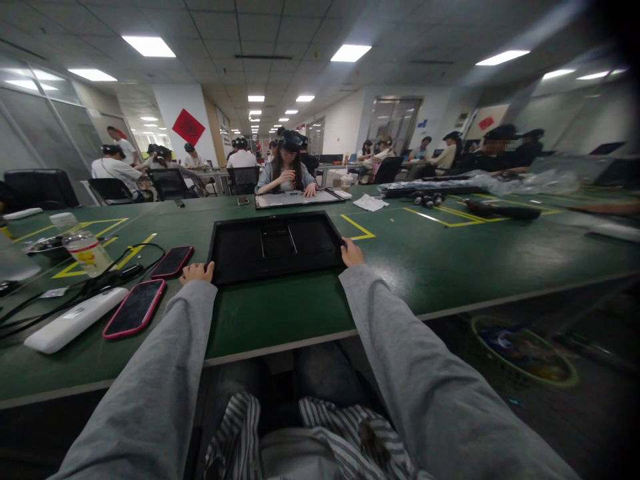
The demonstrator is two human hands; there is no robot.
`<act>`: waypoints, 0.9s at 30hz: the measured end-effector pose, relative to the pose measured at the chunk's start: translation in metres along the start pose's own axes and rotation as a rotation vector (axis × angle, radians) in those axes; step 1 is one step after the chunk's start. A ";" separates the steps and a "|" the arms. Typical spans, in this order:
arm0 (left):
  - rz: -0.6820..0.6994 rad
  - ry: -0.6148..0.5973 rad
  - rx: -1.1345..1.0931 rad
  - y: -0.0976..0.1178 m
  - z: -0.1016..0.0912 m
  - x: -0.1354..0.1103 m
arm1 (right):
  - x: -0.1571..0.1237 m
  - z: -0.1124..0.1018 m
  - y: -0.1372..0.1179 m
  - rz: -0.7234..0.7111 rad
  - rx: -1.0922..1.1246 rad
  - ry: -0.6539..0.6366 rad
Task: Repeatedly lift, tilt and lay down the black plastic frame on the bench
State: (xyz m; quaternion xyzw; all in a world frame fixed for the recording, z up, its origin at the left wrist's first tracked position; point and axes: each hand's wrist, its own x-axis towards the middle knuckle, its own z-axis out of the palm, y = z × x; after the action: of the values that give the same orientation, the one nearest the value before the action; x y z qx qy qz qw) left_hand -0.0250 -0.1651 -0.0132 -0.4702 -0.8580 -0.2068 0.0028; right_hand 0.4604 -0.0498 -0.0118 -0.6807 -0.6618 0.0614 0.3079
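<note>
A black, shallow rectangular cover (235, 250) with a raised rim, like the back shell of a monitor, lies on the green table in front of me. Two thin pale strips run across a recess in its middle. My left hand (198, 272) is closed on its left edge near the front corner. At the right edge, my right hand (353, 253) grips the rim, thumb on top. Just left of my left hand lies a red-cased phone (173, 262). A second phone with a pink-red case (134, 309) rests nearer to me.
A white oblong device (75, 321), black cables (95, 285) and a plastic bottle (83, 247) lie or stand at the left. Across the table, a person (287, 170) handles a flat pale panel (295, 199). A crumpled tissue (371, 202) and a power tool (503, 210) are farther right. Below is a basket (565, 377).
</note>
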 end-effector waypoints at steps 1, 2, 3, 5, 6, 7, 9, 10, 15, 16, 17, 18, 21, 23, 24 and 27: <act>0.002 0.002 -0.002 0.000 0.000 0.000 | 0.000 0.000 0.000 0.001 0.002 -0.001; 0.003 0.003 -0.002 0.000 0.000 0.000 | -0.001 -0.001 -0.001 0.002 0.002 -0.002; 0.003 0.003 -0.001 0.000 0.000 0.000 | -0.001 -0.002 -0.001 0.003 0.001 -0.003; -0.002 0.001 0.001 0.000 0.001 0.000 | -0.002 -0.003 -0.002 0.002 -0.007 -0.008; -0.004 0.001 0.002 0.000 0.001 0.001 | -0.002 -0.003 -0.003 -0.001 -0.011 -0.007; -0.007 -0.002 0.005 0.000 0.001 0.001 | -0.003 -0.003 -0.003 -0.005 -0.014 -0.006; -0.009 -0.010 0.012 0.000 0.000 0.001 | -0.003 -0.004 -0.003 -0.008 -0.014 -0.001; -0.009 -0.012 0.017 0.001 0.000 0.001 | -0.003 -0.004 -0.003 -0.008 -0.013 0.000; -0.014 -0.014 0.025 0.001 0.000 -0.001 | -0.003 -0.003 -0.002 0.000 -0.010 -0.003; -0.013 -0.013 0.022 0.001 0.000 -0.001 | -0.002 -0.002 -0.002 0.001 -0.008 -0.002; -0.010 -0.013 0.019 0.000 0.000 -0.001 | -0.002 -0.002 -0.002 0.002 -0.007 0.001; -0.006 -0.012 0.016 0.000 0.001 0.000 | -0.002 -0.002 -0.001 0.001 -0.006 0.004; -0.002 -0.009 0.015 0.000 0.000 0.000 | -0.002 -0.001 -0.001 -0.008 -0.007 0.009; -0.003 -0.013 0.020 0.000 0.000 0.000 | -0.002 -0.001 -0.001 -0.013 -0.007 0.006; -0.004 -0.017 0.022 0.001 -0.001 0.000 | -0.002 -0.001 -0.001 -0.014 -0.007 0.005; -0.002 -0.026 0.021 0.001 -0.003 -0.001 | -0.002 -0.002 -0.002 -0.008 -0.002 0.002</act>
State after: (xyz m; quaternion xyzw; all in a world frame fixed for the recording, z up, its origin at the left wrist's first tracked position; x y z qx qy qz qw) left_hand -0.0241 -0.1662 -0.0102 -0.4718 -0.8606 -0.1919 -0.0035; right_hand 0.4591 -0.0528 -0.0097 -0.6786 -0.6642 0.0585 0.3082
